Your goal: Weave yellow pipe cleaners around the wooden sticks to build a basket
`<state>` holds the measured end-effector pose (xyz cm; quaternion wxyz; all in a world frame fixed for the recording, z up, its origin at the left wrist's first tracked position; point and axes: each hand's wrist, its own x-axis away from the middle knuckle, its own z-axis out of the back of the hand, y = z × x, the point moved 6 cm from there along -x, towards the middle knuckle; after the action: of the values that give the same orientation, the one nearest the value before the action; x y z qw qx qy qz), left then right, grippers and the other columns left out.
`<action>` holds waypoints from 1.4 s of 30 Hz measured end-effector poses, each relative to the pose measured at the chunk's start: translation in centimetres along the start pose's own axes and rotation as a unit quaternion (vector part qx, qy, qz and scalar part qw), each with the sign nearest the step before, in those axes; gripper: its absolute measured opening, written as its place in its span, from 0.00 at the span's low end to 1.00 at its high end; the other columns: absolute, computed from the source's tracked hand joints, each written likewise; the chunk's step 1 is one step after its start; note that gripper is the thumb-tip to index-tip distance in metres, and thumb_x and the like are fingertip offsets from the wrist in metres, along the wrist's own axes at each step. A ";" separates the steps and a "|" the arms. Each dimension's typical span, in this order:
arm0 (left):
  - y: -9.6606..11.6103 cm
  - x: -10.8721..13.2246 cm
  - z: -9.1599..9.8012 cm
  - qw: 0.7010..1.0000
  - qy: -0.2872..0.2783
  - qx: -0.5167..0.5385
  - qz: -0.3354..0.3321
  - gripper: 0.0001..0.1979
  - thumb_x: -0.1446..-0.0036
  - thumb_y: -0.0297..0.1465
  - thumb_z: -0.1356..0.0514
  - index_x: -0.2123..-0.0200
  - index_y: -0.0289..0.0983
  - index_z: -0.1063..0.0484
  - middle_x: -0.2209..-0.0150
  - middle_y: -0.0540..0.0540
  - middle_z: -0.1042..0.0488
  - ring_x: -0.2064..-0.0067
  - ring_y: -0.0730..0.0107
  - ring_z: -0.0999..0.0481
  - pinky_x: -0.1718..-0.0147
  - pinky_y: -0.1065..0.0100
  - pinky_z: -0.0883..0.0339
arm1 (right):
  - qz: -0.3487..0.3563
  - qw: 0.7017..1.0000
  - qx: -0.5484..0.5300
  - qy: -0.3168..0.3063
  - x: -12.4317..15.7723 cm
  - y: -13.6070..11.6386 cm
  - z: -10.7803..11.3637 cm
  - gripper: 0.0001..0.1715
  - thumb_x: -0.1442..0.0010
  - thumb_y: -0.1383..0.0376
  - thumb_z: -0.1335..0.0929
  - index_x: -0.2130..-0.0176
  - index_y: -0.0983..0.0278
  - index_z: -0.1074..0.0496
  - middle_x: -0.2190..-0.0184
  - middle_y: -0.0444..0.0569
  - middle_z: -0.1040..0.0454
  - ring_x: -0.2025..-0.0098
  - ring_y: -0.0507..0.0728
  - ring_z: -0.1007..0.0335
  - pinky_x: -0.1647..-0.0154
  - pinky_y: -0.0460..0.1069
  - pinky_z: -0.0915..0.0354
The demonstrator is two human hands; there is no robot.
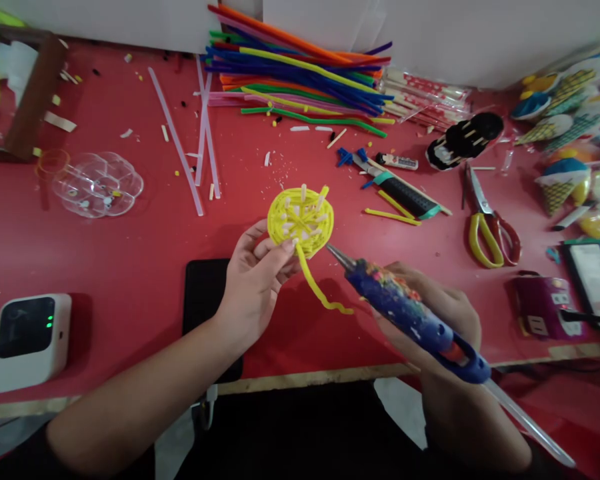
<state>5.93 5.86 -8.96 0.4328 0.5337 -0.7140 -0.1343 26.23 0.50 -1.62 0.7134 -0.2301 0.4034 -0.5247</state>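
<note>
in the head view, the left hand (257, 270) is closed on the lower left edge of a round yellow woven piece (275, 230), thumb in front and fingers behind, holding it up above the red table (145, 260). short pale sticks (304, 193) stand around its middle, and a loose yellow strand (313, 283) hangs from the edge by the thumb, trailing to the right. the right hand (453, 310) is wrapped around a blue glue gun (405, 310), its metal nozzle (340, 255) just beside the piece's lower right edge. print on the small cylinder (397, 161) by the cutter (405, 195) is too small to read, as are the red marks on the clear wrappers (430, 90) at the back.
</note>
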 end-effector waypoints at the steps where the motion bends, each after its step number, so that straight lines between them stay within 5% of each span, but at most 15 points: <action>1: -0.1 0.0 0.0 1.000 0.002 0.003 0.002 0.21 0.52 0.27 0.26 0.57 0.41 0.30 0.69 0.57 0.20 0.70 0.76 0.19 0.65 0.72 0.23 | 0.011 1.000 -0.002 -0.007 0.2 0.0 -0.1 0.18 0.46 0.66 0.26 0.54 0.56 0.22 0.68 0.44 0.20 0.71 0.56 0.22 0.72 0.49 0.25; 11: 0.3 0.5 -0.3 0.999 -0.024 -0.003 -0.031 0.26 0.57 0.29 0.20 0.57 0.43 0.29 0.74 0.60 0.22 0.71 0.75 0.19 0.71 0.76 0.23 | 0.052 0.997 0.057 -0.002 0.3 -1.1 -0.9 0.20 0.44 0.70 0.31 0.52 0.57 0.26 0.65 0.49 0.20 0.69 0.57 0.22 0.68 0.50 0.24; 18: 0.4 0.5 -0.4 0.998 -0.030 -0.017 -0.056 0.25 0.56 0.30 0.20 0.58 0.43 0.29 0.70 0.58 0.19 0.66 0.73 0.17 0.63 0.72 0.20 | 0.046 0.997 0.060 -0.003 0.1 -1.2 -1.1 0.16 0.45 0.70 0.31 0.55 0.59 0.26 0.68 0.46 0.22 0.73 0.55 0.26 0.73 0.50 0.28; 42: 0.2 0.3 -0.6 0.992 -0.089 -0.010 -0.084 0.26 0.55 0.30 0.20 0.58 0.42 0.30 0.73 0.60 0.20 0.67 0.79 0.18 0.62 0.78 0.23 | 0.031 0.994 0.096 0.043 0.5 -1.2 -0.7 0.07 0.46 0.69 0.33 0.65 0.59 0.29 0.75 0.40 0.27 0.78 0.50 0.32 0.77 0.46 0.33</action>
<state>6.20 5.87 -8.33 0.3596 0.5735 -0.7010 -0.2245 25.07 -0.33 -1.29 0.7299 -0.1249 0.3885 -0.5484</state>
